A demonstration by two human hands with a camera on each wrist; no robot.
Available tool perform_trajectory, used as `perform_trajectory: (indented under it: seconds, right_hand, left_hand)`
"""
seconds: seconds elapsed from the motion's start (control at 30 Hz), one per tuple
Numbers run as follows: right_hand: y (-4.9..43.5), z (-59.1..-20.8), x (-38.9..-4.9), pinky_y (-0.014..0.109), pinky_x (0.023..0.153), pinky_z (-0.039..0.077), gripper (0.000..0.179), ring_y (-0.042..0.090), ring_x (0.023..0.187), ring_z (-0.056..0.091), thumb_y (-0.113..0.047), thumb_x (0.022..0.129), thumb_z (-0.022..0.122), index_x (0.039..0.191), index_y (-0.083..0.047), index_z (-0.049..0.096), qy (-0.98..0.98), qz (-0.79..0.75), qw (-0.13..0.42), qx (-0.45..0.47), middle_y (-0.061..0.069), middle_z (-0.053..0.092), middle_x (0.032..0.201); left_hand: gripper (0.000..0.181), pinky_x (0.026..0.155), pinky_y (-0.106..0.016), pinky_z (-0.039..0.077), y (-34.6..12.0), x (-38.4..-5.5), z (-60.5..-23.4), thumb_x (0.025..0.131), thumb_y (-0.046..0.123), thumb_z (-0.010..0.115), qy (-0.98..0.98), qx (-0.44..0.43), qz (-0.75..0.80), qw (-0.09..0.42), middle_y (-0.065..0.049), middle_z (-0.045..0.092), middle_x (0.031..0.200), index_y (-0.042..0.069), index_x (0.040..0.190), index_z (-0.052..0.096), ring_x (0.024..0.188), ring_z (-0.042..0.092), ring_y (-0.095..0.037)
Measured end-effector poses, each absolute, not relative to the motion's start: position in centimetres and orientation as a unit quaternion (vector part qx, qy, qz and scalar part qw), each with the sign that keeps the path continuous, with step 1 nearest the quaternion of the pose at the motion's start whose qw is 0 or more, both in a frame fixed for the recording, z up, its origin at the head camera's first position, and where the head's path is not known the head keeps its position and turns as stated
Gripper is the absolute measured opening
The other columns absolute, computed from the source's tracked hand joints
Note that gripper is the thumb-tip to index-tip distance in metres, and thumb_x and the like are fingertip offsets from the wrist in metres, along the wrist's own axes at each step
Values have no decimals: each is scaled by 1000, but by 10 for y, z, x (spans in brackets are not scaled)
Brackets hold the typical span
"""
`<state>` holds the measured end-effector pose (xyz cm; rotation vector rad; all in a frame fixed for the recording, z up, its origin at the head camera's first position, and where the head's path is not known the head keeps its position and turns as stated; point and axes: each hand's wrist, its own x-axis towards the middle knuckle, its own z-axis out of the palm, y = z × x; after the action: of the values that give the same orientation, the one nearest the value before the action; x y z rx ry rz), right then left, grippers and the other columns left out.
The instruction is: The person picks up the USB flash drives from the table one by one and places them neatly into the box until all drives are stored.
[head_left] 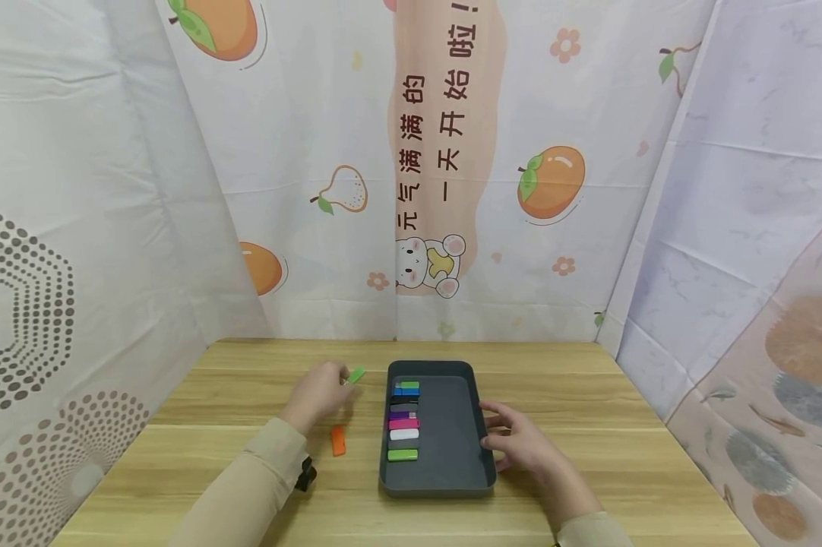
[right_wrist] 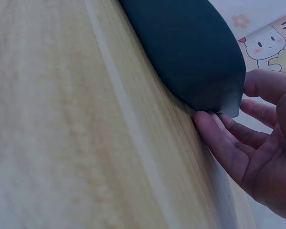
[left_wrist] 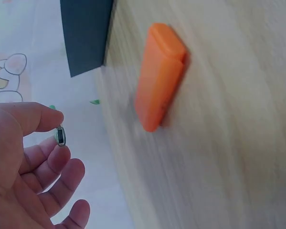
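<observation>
My left hand [head_left: 318,391] pinches a green USB stick [head_left: 356,375] between thumb and fingertips, left of the tray. The left wrist view shows the stick's metal plug end [left_wrist: 61,137] pointing at the camera. Lying on the table below that hand is an orange USB stick [head_left: 339,441]. The dark grey tray [head_left: 445,486] holds a column of several USB sticks along its left side, among them a blue one [head_left: 406,392], a pink one [head_left: 403,425], a white one [head_left: 404,434] and a bright green one [head_left: 403,455]. My right hand [head_left: 523,441] touches the tray's right wall with spread, relaxed fingers.
The wooden table [head_left: 589,395] ends at a printed curtain [head_left: 315,266] at the back. More cloth hangs on the left and right sides. A black band [head_left: 306,475] is on my left wrist.
</observation>
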<state>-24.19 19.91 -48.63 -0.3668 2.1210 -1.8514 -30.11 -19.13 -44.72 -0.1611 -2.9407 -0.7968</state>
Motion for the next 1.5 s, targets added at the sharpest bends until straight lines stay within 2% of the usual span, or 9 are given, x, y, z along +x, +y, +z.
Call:
perform_trajectory:
  seconds: [0.57,0.8,0.97,1.2,1.5]
  right_hand:
    - [200,-485,-241,55,69,60,73,38,112,59,2,92,64,157,2,29,738,-644,154,-129,35,44,138]
    - [200,-485,-240,55,69,59,73,38,112,59,2,92,64,157,2,29,736,-646,156,-129,35,44,138]
    - [200,-486,-241,54,69,60,74,38,112,59,2,92,64,157,2,29,737,-646,154,-127,35,44,138]
    - [200,-486,-241,54,69,60,74,39,113,59,2,91,65,157,2,30,738,-645,153,-127,35,44,138]
    - [199,-486,-241,54,69,60,74,40,113,59,2,91,65,157,2,30,738,-645,152,-124,35,44,138]
  left_hand:
    - [15,73,-36,54,-165,-294,-432,86,18,73,-957,-118,-252,84,1,67,91,12,99,73,77,58,-15]
    - [10,68,-31,53,-152,-285,-426,88,18,73,-949,-146,-264,88,4,65,89,13,96,73,75,56,-14]
    - [11,73,-30,54,-145,-279,-422,88,17,72,-944,-190,-253,95,6,65,89,12,98,74,78,58,-11]
    - [12,71,-27,52,-140,-273,-420,89,17,74,-927,-269,-253,64,8,61,87,12,100,74,78,57,-10]
    - [11,69,-24,52,-136,-267,-422,90,17,75,-917,-323,-227,55,7,62,88,12,100,73,78,59,-11]
